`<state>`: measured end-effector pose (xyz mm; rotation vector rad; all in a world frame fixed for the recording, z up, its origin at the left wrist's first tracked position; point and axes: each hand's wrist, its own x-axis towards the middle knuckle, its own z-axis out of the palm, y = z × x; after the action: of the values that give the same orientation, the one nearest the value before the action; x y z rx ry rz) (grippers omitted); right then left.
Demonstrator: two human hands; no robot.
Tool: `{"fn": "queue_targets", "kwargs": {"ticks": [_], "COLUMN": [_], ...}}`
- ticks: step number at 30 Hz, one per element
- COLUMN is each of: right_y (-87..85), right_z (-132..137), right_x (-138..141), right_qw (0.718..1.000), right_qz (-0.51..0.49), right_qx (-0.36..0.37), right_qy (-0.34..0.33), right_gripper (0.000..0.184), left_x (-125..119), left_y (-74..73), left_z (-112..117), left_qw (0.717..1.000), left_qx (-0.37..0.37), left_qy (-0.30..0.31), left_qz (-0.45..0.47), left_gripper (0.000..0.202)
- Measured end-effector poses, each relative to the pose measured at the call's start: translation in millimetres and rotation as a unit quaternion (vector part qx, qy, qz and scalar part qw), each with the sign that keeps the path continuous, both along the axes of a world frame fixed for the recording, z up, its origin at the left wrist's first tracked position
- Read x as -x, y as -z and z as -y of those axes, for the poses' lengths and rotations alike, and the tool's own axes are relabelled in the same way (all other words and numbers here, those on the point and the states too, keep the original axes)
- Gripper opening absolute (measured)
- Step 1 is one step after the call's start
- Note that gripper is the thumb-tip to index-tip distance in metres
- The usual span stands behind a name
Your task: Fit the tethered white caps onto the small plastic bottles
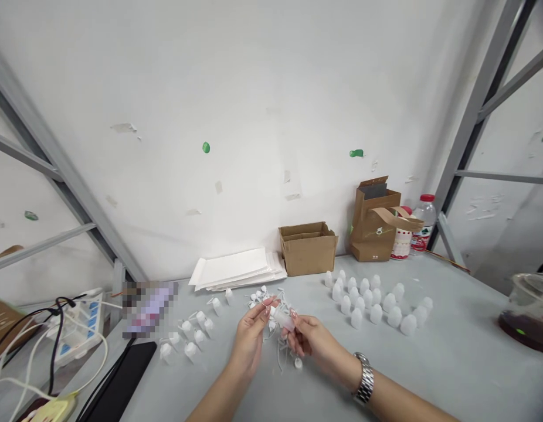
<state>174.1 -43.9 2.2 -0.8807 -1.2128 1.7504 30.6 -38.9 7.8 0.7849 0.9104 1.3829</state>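
Grey table (451,363) (bottles (376,314), box (307,249))

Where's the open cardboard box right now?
The box sits right of centre in the head view, at the back of the table by the wall, between the white stack and the paper bag.

Two forearms are shown, both uncovered as far as the lower edge of the picture. The left hand (249,343) is bare. On the wrist of the right hand (313,340) a silver-coloured metal watch (364,380) is worn, its bracelet band made of small shiny links set in rows. The fingernails are kept fairly long and rounded, with a pale gloss.
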Motion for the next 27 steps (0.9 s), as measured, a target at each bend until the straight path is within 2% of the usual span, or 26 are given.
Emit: {"fn": "queue_targets", "kwargs": {"ticks": [4, 9, 12, 16, 18, 21, 22, 24, 27], "right_y": [-4.9, -0.2, 2.6, 0.0, -1.3, -0.4, 0.5, 2.3, 3.3], "right_z": [-0.1, -3.1, -2.9, -0.3, 0.2, -0.7, -1.2, -1.8, -1.5], "right_x": [-1.0, -1.5, -2.0, -2.1, -1.1, 0.6, 0.8, 0.8, 0.6], "right_qw": [0.999, 0.997, 0.999, 0.998, 0.999, 0.998, 0.997, 1.0, 0.999], "right_qz": [-0.011, 0.004, -0.004, -0.029, -0.025, -0.005, -0.001, 0.0, 0.004], "right_qx": [0.02, -0.01, -0.009, 0.045, 0.026, -0.024, -0.028, -0.009, 0.024], "right_qy": [0.029, 0.075, 0.043, -0.039, -0.012, 0.062, 0.066, 0.028, -0.038], "right_gripper": [0.048, 0.05, 0.044, 0.059, 0.055, 0.047, 0.047, 0.047, 0.057], "left_x": [0.2, 0.0, 0.8, 1.5, 1.6, 2.2, 2.4, 2.7, 2.8], "left_y": [-1.8, -1.0, -2.6, -4.8, -4.3, -2.2, -1.7, -1.4, -2.0], "left_z": [0.7, 0.5, 0.1, 0.2, -0.3, -1.8, -2.2, -2.5, -2.0], "left_qw": [1.0, 1.0, 1.0, 1.0, 1.0, 1.0, 1.0, 1.0, 1.0], "left_qx": [-0.009, 0.009, 0.001, -0.012, -0.006, 0.008, 0.01, 0.009, -0.004], "left_qy": [0.0, -0.019, 0.0, 0.009, -0.005, -0.023, -0.023, -0.009, 0.006], "left_qz": [0.002, 0.017, 0.002, -0.013, -0.015, -0.016, -0.012, -0.003, -0.001], "left_gripper": [0.025, 0.025, 0.025, 0.024, 0.023, 0.021, 0.02, 0.019, 0.019]}}
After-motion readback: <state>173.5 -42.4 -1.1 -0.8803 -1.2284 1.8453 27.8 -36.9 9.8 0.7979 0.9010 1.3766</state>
